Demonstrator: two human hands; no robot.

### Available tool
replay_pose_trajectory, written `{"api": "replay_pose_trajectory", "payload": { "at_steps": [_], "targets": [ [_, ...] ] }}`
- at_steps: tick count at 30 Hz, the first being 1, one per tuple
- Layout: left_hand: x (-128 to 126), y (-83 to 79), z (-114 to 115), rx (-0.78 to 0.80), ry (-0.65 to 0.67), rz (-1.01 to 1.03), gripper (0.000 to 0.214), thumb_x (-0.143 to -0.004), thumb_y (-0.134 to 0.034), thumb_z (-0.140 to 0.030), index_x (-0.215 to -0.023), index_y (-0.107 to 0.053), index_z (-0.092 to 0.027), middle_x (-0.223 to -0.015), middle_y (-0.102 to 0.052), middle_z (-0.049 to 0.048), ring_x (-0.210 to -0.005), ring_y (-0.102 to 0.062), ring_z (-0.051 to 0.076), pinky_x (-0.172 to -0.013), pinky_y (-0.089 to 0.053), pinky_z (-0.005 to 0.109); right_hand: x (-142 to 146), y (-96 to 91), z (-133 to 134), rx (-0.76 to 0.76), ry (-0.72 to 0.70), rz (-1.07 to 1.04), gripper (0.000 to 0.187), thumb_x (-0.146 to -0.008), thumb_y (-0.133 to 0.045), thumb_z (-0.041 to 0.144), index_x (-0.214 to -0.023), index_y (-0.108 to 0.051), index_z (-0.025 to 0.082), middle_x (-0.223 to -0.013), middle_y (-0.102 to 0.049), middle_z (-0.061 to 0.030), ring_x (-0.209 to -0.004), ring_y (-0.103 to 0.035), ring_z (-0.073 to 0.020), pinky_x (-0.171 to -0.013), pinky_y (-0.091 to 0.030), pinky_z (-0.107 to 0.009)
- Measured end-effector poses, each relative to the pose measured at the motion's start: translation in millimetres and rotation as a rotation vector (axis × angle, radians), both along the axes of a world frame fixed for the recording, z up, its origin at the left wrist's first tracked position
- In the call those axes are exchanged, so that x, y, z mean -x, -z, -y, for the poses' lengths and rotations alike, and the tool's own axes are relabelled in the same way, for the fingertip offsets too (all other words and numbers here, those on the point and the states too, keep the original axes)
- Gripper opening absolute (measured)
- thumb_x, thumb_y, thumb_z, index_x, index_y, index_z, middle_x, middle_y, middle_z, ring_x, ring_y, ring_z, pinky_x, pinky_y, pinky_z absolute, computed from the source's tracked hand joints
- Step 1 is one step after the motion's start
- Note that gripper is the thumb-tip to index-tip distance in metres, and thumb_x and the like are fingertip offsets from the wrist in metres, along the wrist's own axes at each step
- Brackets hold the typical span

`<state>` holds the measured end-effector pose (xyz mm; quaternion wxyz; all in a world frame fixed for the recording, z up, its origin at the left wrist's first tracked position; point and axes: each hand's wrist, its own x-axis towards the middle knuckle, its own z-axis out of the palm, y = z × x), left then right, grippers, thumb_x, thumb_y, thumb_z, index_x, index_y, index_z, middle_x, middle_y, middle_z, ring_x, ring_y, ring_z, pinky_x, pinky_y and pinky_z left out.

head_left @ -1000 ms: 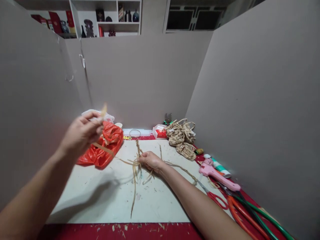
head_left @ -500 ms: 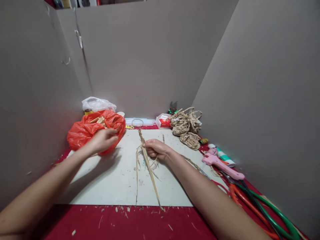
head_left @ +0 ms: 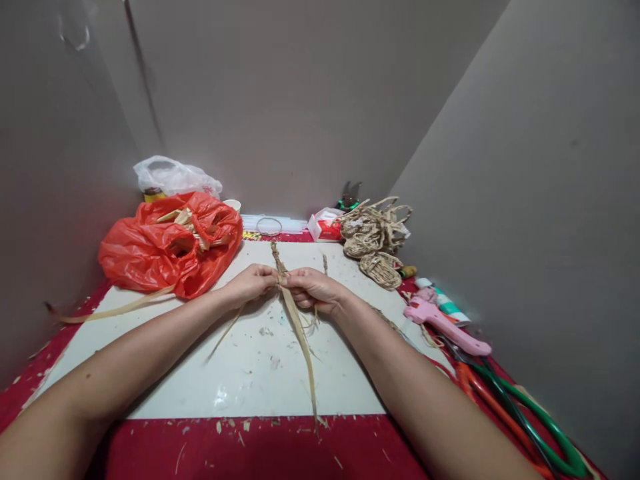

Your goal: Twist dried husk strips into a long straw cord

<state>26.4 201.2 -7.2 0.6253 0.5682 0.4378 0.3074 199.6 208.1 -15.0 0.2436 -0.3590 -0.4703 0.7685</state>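
A thin braid of dried plant strips (head_left: 277, 257) lies over the middle of the white board, its worked end pointing away from me. My right hand (head_left: 311, 288) pinches it where the loose strips begin, fingers closed. A wide pale strip (head_left: 299, 325) hangs from there toward the near edge. Close against it, my left hand (head_left: 255, 282) is also closed, pinching at the strips by the same spot; a narrow strip (head_left: 225, 333) trails below it. The fingertips hide the join itself.
A red plastic bag (head_left: 145, 247) holding pale strips stands left, a long strip (head_left: 120, 308) beside it. Far right are coiled plant-fibre cords (head_left: 380, 233), pliers (head_left: 349, 197) and a small red-and-white box (head_left: 325, 225). A pink glue gun (head_left: 447, 327) and green-handled scissors (head_left: 545, 420) lie along the right.
My left hand has come from the red bag to the braid and closed on strips beside my right hand. A long strip now lies left of the bag. The view has tilted downward.
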Motion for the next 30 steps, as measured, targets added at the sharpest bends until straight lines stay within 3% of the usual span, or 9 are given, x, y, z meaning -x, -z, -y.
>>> {"api": "replay_pose_trajectory", "payload": {
  "at_steps": [4,11,17,22,30],
  "targets": [
    [-2.4,1.5,1.1,-0.046,-0.023,-0.024,0.007,-0.067,-0.055,-0.021,-0.065,-0.052,-0.014,-0.047,-0.035,-0.0063,-0.04,-0.025,0.003,-0.04,-0.014,0.02,-0.1,-2.4,2.1,0.002,-0.032,0.046,0.036,-0.068,-0.069,0.031,-0.062,-0.036,0.018,-0.045,-0.021,0.0124,-0.038,-0.009,-0.0005,-0.035,-0.005,-0.016],
    [1.3,-2.1,2.0,0.068,0.055,0.0,0.01,-0.071,-0.042,-0.023,-0.064,-0.043,-0.016,-0.05,-0.037,-0.0049,-0.036,-0.022,0.004,-0.035,-0.01,0.019,1.4,-8.0,6.6,-0.029,-0.06,0.103,0.027,-0.069,-0.066,0.031,-0.066,-0.043,0.017,-0.046,-0.022,0.012,-0.037,-0.011,-0.0007,-0.035,-0.006,-0.016],
    [0.9,-2.1,0.1,0.118,0.096,0.007,0.017,-0.075,-0.046,-0.029,-0.063,-0.041,-0.017,-0.049,-0.033,-0.0063,-0.035,-0.019,0.003,-0.034,-0.009,0.019,0.9,-5.9,5.4,-0.069,-0.057,0.133,0.017,-0.07,-0.062,0.028,-0.072,-0.051,0.015,-0.046,-0.022,0.012,-0.035,-0.013,-0.0011,-0.034,-0.007,-0.016],
    [-0.1,1.8,-0.1,0.094,0.047,0.023,0.013,-0.075,-0.048,-0.024,-0.065,-0.042,-0.017,-0.047,-0.033,-0.0068,-0.035,-0.022,0.003,-0.034,-0.01,0.018,0.2,-3.3,4.4,-0.119,-0.042,0.187,0.02,-0.071,-0.061,0.028,-0.067,-0.046,0.017,-0.045,-0.027,0.0111,-0.034,-0.016,-0.0014,-0.033,-0.008,-0.017],
    [0.7,1.9,-1.5,0.149,0.059,0.049,0.013,-0.076,-0.051,-0.023,-0.065,-0.045,-0.017,-0.044,-0.028,-0.0087,-0.032,-0.017,0.002,-0.033,-0.007,0.019,-0.9,-2.5,5.2,-0.331,-0.078,0.294,0.026,-0.075,-0.06,0.036,-0.064,-0.047,0.016,-0.042,-0.034,0.0095,-0.032,-0.022,-0.0022,-0.032,-0.012,-0.018]
  ]
}}
